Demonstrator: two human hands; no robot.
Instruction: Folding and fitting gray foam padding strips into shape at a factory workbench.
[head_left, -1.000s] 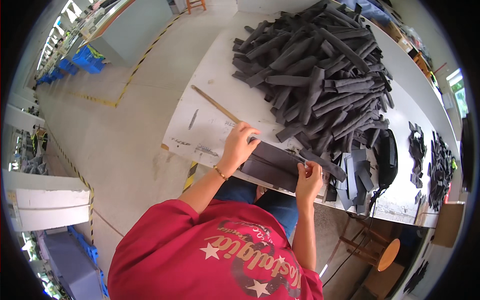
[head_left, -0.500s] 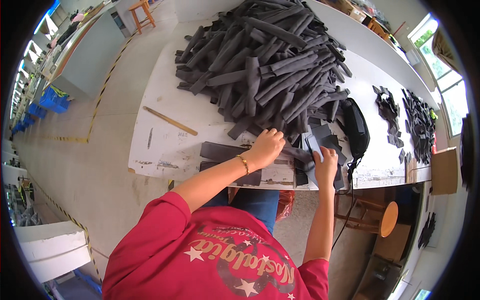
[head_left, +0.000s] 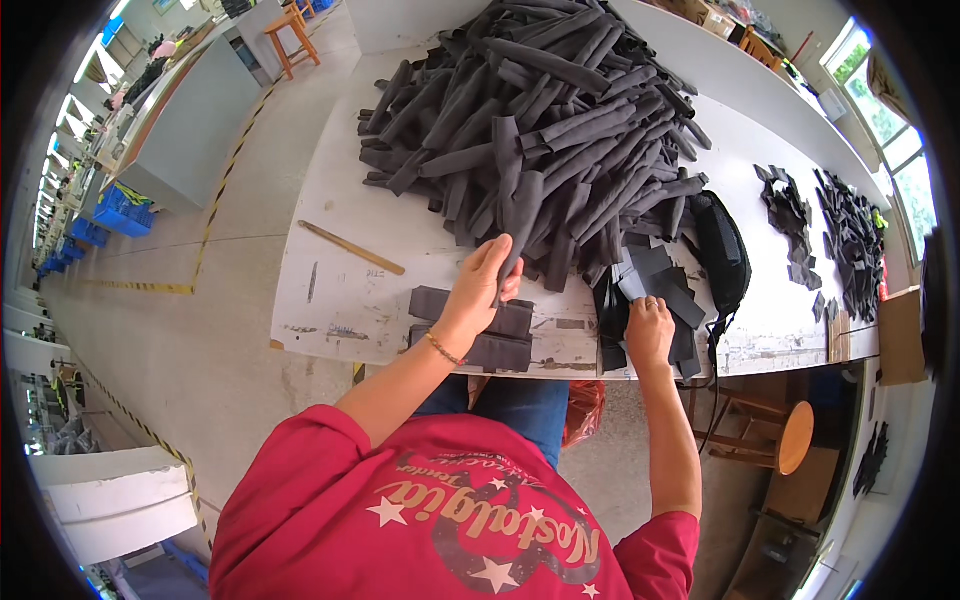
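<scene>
My left hand [head_left: 484, 288] is wrapped round the near end of a dark grey fabric tube [head_left: 524, 205], which points away from me over the front of a large heap of similar tubes [head_left: 450, 125]. At the table's front edge, my right hand [head_left: 650, 328] has its fingers drawn together over a stack of flat dark grey pieces [head_left: 672, 287]. Whatever those fingertips pinch is hidden. A pale grey flat strip [head_left: 628, 279] lies just beyond them. Between me and the heap, flat dark fabric strips [head_left: 500, 352] lie side by side, left of my right hand.
A thin wooden stick [head_left: 350, 247] lies on the white table [head_left: 325, 290] at left. Right of the stack sits a black pouch [head_left: 722, 250] with a hanging cord. More dark scraps [head_left: 850, 245] lie farther right. A round wooden stool [head_left: 795, 438] stands below the table's edge.
My left hand has moved left, lifting a fabric tube away from the right hand, its far end swinging up over the heap. My right hand has closed lower over the flat pieces.
</scene>
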